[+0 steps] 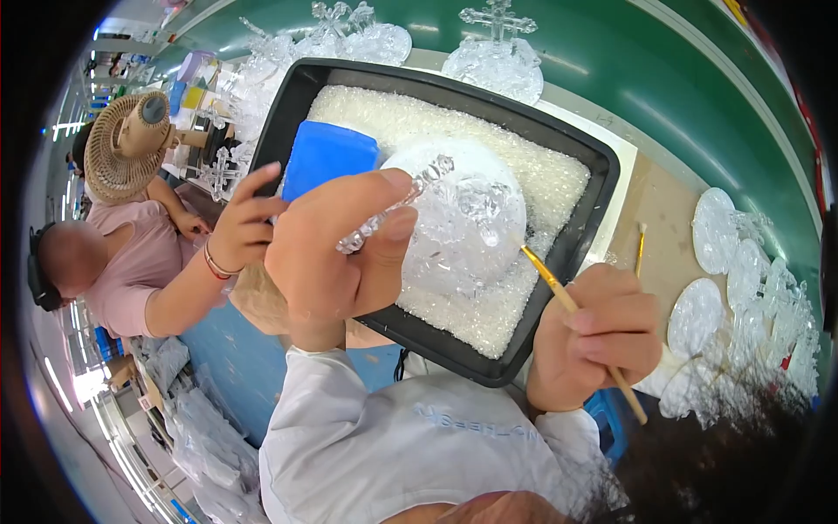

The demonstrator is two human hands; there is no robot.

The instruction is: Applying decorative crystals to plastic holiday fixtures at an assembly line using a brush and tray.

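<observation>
Pinched between the thumb and forefinger of my left hand (336,249) is a clear, faceted, crystal-like rod (432,175), held slantwise above a black tray (602,175). Beneath it a round clear decorative piece (458,262) with raised, moulded shapes rests on whitish transparent granules (476,327) that fill the tray. My right hand (602,336) grips a thin paintbrush (559,293) with a wooden handle and gold ferrule. Its tip is at the right rim of the round piece; whether it touches cannot be seen. A blue block (327,157) sits in the tray's left part, partly behind my left hand.
Clear ornaments stand behind the tray, one with a cross (497,22). More clear discs (698,314) and a second brush (642,249) lie at the right. On the left, a co-worker's hand (240,223) reaches close to my left hand, beside a beige fan (131,144).
</observation>
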